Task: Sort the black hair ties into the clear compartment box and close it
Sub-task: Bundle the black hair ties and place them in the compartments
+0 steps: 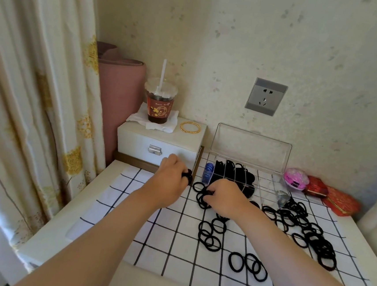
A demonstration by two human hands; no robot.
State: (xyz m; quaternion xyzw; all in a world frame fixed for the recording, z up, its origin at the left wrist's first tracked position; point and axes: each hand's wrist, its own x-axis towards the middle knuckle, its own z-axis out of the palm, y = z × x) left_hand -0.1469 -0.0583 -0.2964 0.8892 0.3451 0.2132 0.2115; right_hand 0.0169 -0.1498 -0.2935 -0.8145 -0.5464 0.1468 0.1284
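gathering step: both hands are collecting ties off the checked cloth (150, 243), and nothing is being dropped into the box right now. the left hand (167, 182) has its fingers curled round a small bunch of black hair ties (187, 177), clenched at the fingertips. just right of that grip, the right hand (226, 198) pinches into a tangle of loose ties (204, 196) lying on the cloth; how many it really holds i cannot tell. the clear compartment box (269, 181) sits just beyond the right hand's grip, its lid (251, 146) standing open. the cells nearest that grip are packed with black ties, and those farther right look mostly bare. the scattered ties (312, 237) lie nearer the person and off to the right of both grips, so the job is roughly midway, i'd guess. next move, as i judge it: carry the gathered bunches forward over a divider and release them into a free cell without snagging the thin walls; the lid comes last
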